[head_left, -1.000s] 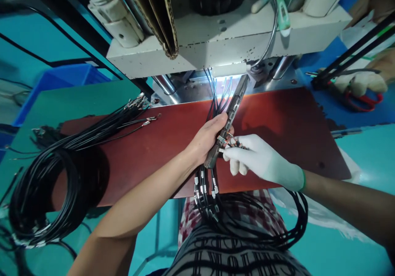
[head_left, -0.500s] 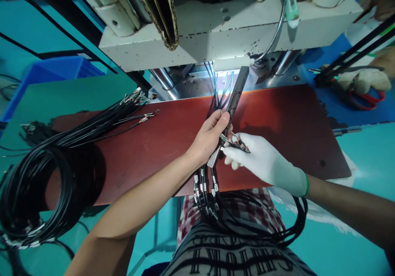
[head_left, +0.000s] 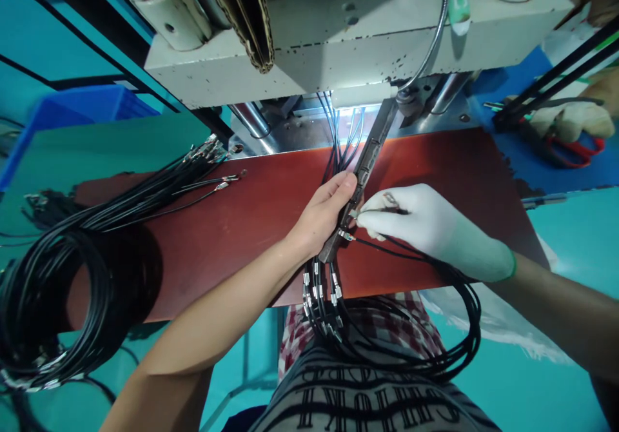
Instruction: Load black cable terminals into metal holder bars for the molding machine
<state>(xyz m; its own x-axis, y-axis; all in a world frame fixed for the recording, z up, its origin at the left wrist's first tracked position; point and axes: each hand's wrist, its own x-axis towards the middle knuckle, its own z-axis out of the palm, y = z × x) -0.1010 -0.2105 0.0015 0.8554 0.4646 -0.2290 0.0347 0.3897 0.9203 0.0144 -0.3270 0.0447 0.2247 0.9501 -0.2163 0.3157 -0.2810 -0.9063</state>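
My bare left hand point(head_left: 325, 216) is closed round a long dark metal bar point(head_left: 370, 151) with slots along its face, held slantwise above the red-brown board. On the bar's right side, my white-gloved right hand point(head_left: 411, 216) pinches a black cable with a metal end close to the bar. One cable end point(head_left: 346, 234) sits across the lower part of the bar, its black cable running right under my glove. Black cables with metal ferrules point(head_left: 319, 290) hang below my left hand and loop across the lap. Thin wires point(head_left: 341, 142) run from behind the bar towards the press.
The press point(head_left: 300, 71) stands ahead with a lit gap beneath. The board point(head_left: 232, 238) carries a coiled bundle of black cables point(head_left: 97, 277) at left. A blue bin point(head_left: 82, 113) is far left. At right, another person's gloved hand point(head_left: 573, 126) is by red-handled scissors point(head_left: 575, 155).
My right hand has shifted slightly right and turned; the metal cable ends bunched by its fingers have spread, one now lying across the bar. My left hand keeps holding the bar.
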